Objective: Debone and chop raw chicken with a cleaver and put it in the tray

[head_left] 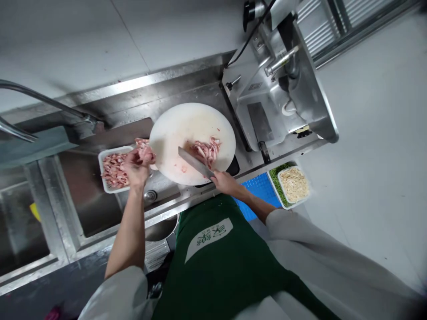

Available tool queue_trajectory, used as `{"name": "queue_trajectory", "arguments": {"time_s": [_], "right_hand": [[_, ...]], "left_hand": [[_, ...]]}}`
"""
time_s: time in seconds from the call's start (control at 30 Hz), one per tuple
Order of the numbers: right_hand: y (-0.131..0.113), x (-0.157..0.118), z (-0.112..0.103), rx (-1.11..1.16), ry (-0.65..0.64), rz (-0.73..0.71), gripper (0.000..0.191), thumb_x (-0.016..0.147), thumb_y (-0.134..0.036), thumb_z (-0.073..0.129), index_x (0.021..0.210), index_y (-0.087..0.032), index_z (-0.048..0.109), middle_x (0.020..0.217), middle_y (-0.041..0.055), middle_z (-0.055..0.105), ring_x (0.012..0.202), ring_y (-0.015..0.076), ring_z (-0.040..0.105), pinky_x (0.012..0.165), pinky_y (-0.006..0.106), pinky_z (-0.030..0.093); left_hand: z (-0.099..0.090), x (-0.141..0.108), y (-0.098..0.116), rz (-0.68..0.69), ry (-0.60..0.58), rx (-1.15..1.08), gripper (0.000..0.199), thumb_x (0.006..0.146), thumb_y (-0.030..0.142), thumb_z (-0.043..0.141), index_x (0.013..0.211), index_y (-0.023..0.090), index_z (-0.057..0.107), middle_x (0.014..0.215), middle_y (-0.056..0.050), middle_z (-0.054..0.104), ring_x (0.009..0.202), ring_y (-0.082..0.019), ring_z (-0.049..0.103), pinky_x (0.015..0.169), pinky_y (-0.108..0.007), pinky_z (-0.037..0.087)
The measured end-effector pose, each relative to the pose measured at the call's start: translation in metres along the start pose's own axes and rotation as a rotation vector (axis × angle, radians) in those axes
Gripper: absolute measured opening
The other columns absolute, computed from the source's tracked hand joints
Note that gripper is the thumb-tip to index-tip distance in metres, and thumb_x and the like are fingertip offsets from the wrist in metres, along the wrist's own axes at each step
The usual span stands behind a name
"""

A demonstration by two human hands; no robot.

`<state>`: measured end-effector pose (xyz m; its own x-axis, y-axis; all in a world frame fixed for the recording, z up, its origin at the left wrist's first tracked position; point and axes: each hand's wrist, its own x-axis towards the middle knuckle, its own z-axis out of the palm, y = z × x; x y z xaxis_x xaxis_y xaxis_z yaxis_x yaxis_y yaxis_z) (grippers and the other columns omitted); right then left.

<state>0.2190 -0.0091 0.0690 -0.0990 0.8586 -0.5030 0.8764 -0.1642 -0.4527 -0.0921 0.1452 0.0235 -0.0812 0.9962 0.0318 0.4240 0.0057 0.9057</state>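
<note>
My left hand (136, 171) is closed on a piece of pink raw meat (146, 154), between a white basket and the cutting board. Cut meat pieces (115, 170) fill that white basket (103, 156). In my right hand (223, 182) is the handle of a knife (195, 163), its blade lying over the near part of the round white cutting board (187, 120). Just beyond the blade, sliced meat (208, 151) sits in a small heap on the board. A few small scraps lie near it.
A steel slicing machine (276, 89) stands right of the board, with a cleaver (260, 126) on it. Sinks (90, 191) and a faucet (50, 104) are at the left. Below the counter's right side, a container (283, 202) holds greens and a smaller tub of pale shreds (293, 184).
</note>
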Motion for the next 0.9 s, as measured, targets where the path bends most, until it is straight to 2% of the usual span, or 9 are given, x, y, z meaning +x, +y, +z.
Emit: {"name": "queue_trajectory", "arguments": {"time_s": [0.07, 0.17, 0.23, 0.3, 0.4, 0.6, 0.7, 0.77, 0.9], "right_hand": [[-0.004, 0.009, 0.010, -0.021, -0.034, -0.002, 0.024, 0.102, -0.030, 0.046, 0.118, -0.018, 0.059, 0.102, 0.0136, 0.074, 0.095, 0.0289, 0.070, 0.080, 0.031, 0.047], [-0.002, 0.018, 0.014, -0.040, 0.001, 0.059, 0.027, 0.103, -0.031, 0.042, 0.120, -0.017, 0.058, 0.101, 0.0157, 0.073, 0.095, 0.0296, 0.070, 0.081, 0.033, 0.048], [-0.002, 0.020, 0.011, -0.055, 0.015, 0.077, 0.031, 0.104, -0.031, 0.041, 0.125, -0.015, 0.056, 0.100, 0.0173, 0.073, 0.094, 0.0311, 0.071, 0.081, 0.035, 0.049], [-0.009, 0.018, 0.007, -0.082, 0.009, 0.067, 0.036, 0.104, -0.031, 0.040, 0.134, -0.014, 0.051, 0.099, 0.0179, 0.073, 0.093, 0.0322, 0.071, 0.082, 0.037, 0.050], [-0.032, 0.011, 0.005, -0.130, -0.001, 0.048, 0.040, 0.105, -0.029, 0.036, 0.140, -0.012, 0.045, 0.097, 0.0174, 0.074, 0.093, 0.0308, 0.072, 0.083, 0.037, 0.051], [-0.081, 0.018, 0.024, -0.158, -0.005, 0.016, 0.031, 0.104, -0.020, 0.036, 0.131, -0.011, 0.048, 0.098, 0.0163, 0.074, 0.094, 0.0258, 0.072, 0.084, 0.034, 0.053], [-0.092, 0.027, 0.027, -0.189, -0.031, 0.025, 0.030, 0.101, -0.016, 0.040, 0.128, -0.011, 0.052, 0.099, 0.0165, 0.074, 0.096, 0.0269, 0.072, 0.085, 0.035, 0.053], [-0.100, 0.026, 0.020, -0.202, -0.005, 0.036, 0.031, 0.101, -0.017, 0.039, 0.128, -0.012, 0.052, 0.098, 0.0155, 0.074, 0.093, 0.0272, 0.072, 0.083, 0.035, 0.054], [-0.121, 0.017, 0.002, -0.165, 0.199, 0.000, 0.035, 0.106, -0.028, 0.033, 0.133, -0.013, 0.049, 0.099, 0.0149, 0.074, 0.090, 0.0265, 0.073, 0.081, 0.033, 0.054]], "left_hand": [[0.013, -0.018, -0.001, 0.150, 0.013, 0.103, 0.038, 0.086, 0.048, 0.067, 0.110, 0.020, 0.061, 0.107, -0.009, 0.068, 0.098, -0.022, 0.065, 0.085, -0.036, 0.055], [0.041, -0.057, -0.009, 0.354, -0.215, 0.277, 0.024, 0.093, 0.038, 0.056, 0.108, 0.021, 0.065, 0.114, -0.013, 0.067, 0.114, -0.028, 0.060, 0.100, -0.045, 0.048], [0.054, -0.080, -0.018, 0.416, -0.337, 0.327, 0.022, 0.096, 0.031, 0.051, 0.107, 0.021, 0.067, 0.117, -0.014, 0.066, 0.120, -0.029, 0.056, 0.104, -0.047, 0.046], [0.057, -0.097, -0.025, 0.431, -0.360, 0.330, 0.023, 0.096, 0.028, 0.050, 0.110, 0.021, 0.067, 0.122, -0.014, 0.064, 0.124, -0.028, 0.055, 0.106, -0.048, 0.045], [0.043, -0.107, -0.031, 0.424, -0.277, 0.295, 0.021, 0.095, 0.030, 0.055, 0.110, 0.021, 0.067, 0.121, -0.013, 0.065, 0.120, -0.027, 0.057, 0.104, -0.046, 0.046], [0.003, -0.125, -0.040, 0.286, 0.136, 0.275, 0.016, 0.094, 0.031, 0.058, 0.097, 0.019, 0.067, 0.105, -0.010, 0.067, 0.104, -0.023, 0.063, 0.097, -0.042, 0.049], [-0.010, -0.144, -0.051, 0.243, 0.223, 0.267, 0.013, 0.093, 0.029, 0.059, 0.094, 0.018, 0.067, 0.100, -0.009, 0.067, 0.101, -0.022, 0.063, 0.096, -0.042, 0.048], [-0.017, -0.156, -0.059, 0.213, 0.259, 0.271, 0.013, 0.093, 0.028, 0.059, 0.092, 0.018, 0.067, 0.098, -0.009, 0.067, 0.100, -0.022, 0.063, 0.096, -0.042, 0.049], [-0.028, -0.173, -0.070, 0.151, 0.311, 0.302, 0.013, 0.093, 0.029, 0.059, 0.092, 0.018, 0.066, 0.095, -0.009, 0.067, 0.100, -0.023, 0.062, 0.095, -0.043, 0.048]]}}
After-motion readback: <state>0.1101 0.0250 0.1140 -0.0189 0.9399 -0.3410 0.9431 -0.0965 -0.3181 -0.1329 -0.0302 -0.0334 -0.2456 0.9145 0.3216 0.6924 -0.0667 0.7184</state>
